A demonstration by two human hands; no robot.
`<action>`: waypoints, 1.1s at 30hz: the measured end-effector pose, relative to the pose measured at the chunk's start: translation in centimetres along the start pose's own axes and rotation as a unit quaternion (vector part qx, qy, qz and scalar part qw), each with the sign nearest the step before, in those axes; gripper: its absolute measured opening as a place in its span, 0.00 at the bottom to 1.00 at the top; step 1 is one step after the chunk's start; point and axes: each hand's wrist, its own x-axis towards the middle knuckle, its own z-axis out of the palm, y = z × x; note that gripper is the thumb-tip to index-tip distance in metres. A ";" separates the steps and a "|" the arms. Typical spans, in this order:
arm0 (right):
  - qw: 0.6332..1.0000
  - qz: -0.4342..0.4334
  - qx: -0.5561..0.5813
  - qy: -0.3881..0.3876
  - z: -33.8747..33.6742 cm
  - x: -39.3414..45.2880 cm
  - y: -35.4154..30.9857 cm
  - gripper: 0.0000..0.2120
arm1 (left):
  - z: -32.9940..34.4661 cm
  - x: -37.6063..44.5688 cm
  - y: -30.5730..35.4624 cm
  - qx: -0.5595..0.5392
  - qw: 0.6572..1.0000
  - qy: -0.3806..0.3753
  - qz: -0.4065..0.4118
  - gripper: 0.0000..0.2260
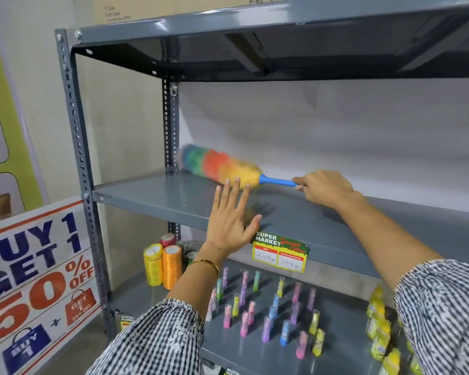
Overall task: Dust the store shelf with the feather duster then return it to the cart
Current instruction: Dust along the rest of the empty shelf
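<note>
Grey metal shelf (157,196), middle tier bare. Right hand (324,189) fingers curled tight on blue handle of feather duster (220,165); head blurred, lying on the tier toward 9 o'clock. Left hand (232,219) fingers splayed wide, holding nothing, palm over front edge, partly covering price tag (280,253)

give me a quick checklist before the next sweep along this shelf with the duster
1. Right hand gripping the blue handle: ok.
2. Feather duster head on the grey middle shelf, near the rear left upright: ok.
3. Shelf surface free of stock in the sweep path: ok.
4. Left hand out of the path: not ok, it is spread open in front of the duster.
5. Price tag secure on the shelf edge: cannot tell.
6. Cart for the return: cannot tell, not in view.
</note>
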 end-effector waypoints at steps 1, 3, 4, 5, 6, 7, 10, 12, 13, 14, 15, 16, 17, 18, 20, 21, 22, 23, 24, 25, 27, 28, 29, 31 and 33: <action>1.000 -0.013 -0.007 0.003 -0.1 0.3 -0.3 0.14 | -0.1 0.0 0.0 -0.002 1.000 0.000 -0.001 0.31; 1.000 -0.013 0.005 0.008 -0.5 0.6 0.2 0.15 | -0.1 -0.1 0.0 -0.008 1.000 -0.003 -0.004 0.31; 1.000 0.001 0.012 0.012 -0.6 0.6 0.7 0.15 | 0.0 -0.1 0.0 -0.010 1.000 -0.006 -0.005 0.31; 1.000 0.018 0.019 0.014 -0.5 0.7 0.8 0.15 | 0.0 0.0 -0.1 -0.010 1.000 -0.008 -0.005 0.31; 0.999 0.028 0.014 0.009 -0.5 0.8 0.6 0.15 | 0.0 0.0 -0.1 -0.010 1.000 -0.007 -0.005 0.31; 1.000 0.027 0.000 -0.001 -0.4 1.0 0.0 0.14 | 0.0 0.0 0.0 -0.009 1.000 -0.005 -0.004 0.31; 1.000 -0.006 -0.012 -0.021 -0.3 1.5 -3.0 0.14 | -0.1 -0.1 0.2 -0.010 1.000 -0.002 -0.005 0.31; 0.999 -0.038 -0.001 -0.025 -0.5 1.5 -4.5 0.15 | -0.2 -0.1 0.1 -0.009 1.000 -0.009 -0.009 0.31; 0.998 -0.054 0.001 -0.025 -0.6 1.3 -5.0 0.16 | -0.2 -0.1 0.1 -0.007 1.000 -0.013 -0.010 0.31; 0.997 -0.069 0.003 -0.022 -0.8 1.1 -5.4 0.17 | -0.3 -0.1 0.2 -0.007 1.000 -0.016 -0.011 0.32; 0.996 -0.084 0.006 -0.020 -1.0 0.9 -5.7 0.18 | -0.4 -0.1 0.2 -0.009 1.000 -0.020 -0.013 0.33; 0.995 -0.096 0.009 -0.020 -1.4 0.4 -5.9 0.19 | -0.6 -0.2 0.3 -0.010 1.000 -0.021 -0.016 0.34; 0.994 -0.106 0.011 -0.022 -1.8 0.0 -6.0 0.20 | -0.8 -0.3 0.3 -0.010 1.000 -0.021 -0.022 0.34; 0.993 -0.114 0.015 -0.023 -2.0 -0.5 -5.9 0.20 | -0.9 -0.4 0.2 -0.008 0.999 -0.019 -0.030 0.34; 0.991 -0.131 0.024 -0.026 -2.7 -1.6 -5.6 0.20 | -1.6 -0.8 0.0 -0.003 0.998 -0.013 -0.054 0.34; 0.990 -0.138 0.026 -0.026 -2.9 -2.2 -5.5 0.20 | -1.9 -0.9 -0.3 0.000 0.998 -0.011 -0.066 0.34; 0.989 -0.144 0.029 -0.028 -3.1 -2.8 -5.4 0.20 | -2.4 -1.2 -0.5 0.004 0.997 -0.011 -0.075 0.34; 0.988 -0.148 0.034 -0.029 -3.2 -3.4 -5.4 0.19 | -2.9 -1.4 -0.7 0.008 0.997 -0.012 -0.081 0.34; 0.988 -0.149 0.041 -0.029 -3.3 -4.0 -5.4 0.19 | -3.3 -1.8 -0.8 0.012 0.996 -0.017 -0.083 0.34; 0.988 -0.146 0.049 -0.031 -3.4 -4.6 -5.4 0.19 | -3.8 -2.0 -0.9 0.016 0.996 -0.022 -0.082 0.34; 0.988 -0.135 0.061 -0.039 -3.8 -6.0 -5.5 0.19 | -4.5 -2.6 -0.8 0.024 0.996 -0.030 -0.078 0.34; 0.989 -0.130 0.063 -0.041 -4.0 -6.7 -5.4 0.19 | -4.8 -2.8 -0.7 0.026 0.996 -0.033 -0.077 0.34; 0.989 -0.126 0.065 -0.043 -4.2 -7.6 -5.3 0.19 | -5.1 -3.1 -0.4 0.027 0.996 -0.035 -0.074 0.34; 0.989 -0.122 0.069 -0.047 -4.9 -9.3 -5.0 0.19 | -5.6 -3.6 0.3 0.030 0.997 -0.034 -0.064 0.34; 0.989 -0.108 0.095 -0.043 -5.5 -11.0 -4.2 0.18 | -6.0 -3.9 1.2 0.026 0.998 -0.035 -0.054 0.35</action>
